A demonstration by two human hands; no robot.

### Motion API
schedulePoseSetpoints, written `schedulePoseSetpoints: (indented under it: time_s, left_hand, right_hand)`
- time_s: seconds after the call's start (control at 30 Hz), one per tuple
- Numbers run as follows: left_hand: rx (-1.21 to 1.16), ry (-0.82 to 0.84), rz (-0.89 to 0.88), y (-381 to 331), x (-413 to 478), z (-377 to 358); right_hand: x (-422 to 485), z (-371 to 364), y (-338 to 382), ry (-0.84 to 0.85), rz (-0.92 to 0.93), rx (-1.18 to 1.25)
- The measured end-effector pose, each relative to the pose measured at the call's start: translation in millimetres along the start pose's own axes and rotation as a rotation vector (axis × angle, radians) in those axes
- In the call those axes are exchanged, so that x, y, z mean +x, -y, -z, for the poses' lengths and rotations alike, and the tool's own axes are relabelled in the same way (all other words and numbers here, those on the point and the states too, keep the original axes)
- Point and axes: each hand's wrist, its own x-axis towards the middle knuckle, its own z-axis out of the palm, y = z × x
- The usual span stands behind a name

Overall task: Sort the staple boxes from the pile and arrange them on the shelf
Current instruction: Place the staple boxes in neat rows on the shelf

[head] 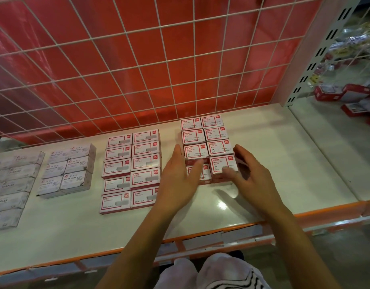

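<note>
Grip wide: left hand (180, 180) and right hand (253, 176) flank the red-and-white boxes (216, 134). Boxes lie in two columns on the shelf (273, 159).

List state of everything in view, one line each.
left hand, open, flat against the left side of the red paper clip boxes
right hand, open, fingers blurred at that block's front-right box
red paper clip boxes, two columns, front-left box lower
red staple boxes, neat two-column block, untouched
grey boxes, in rows at left, untouched
pile, loose red boxes jumbled on the neighbouring shelf
</note>
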Motion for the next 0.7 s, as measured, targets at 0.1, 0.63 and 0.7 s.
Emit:
schedulePoseSetpoints:
  time_s: [0.1,0.63,0.7]
  left_hand:
    - [-0.399,-0.021,0.212,-5,11,-3]
    - [-0.542,-0.047,0.252,-1,45,-13]
    - [-0.349,-0.104,0.239,-13,55,-8]
  right_hand:
    - [14,-2,1,0.025,-0.137,0.205]
    - [56,-12,20,0.015,-0.162,0.319]
    - [65,-7,29,0.01,-0.068,0.092]
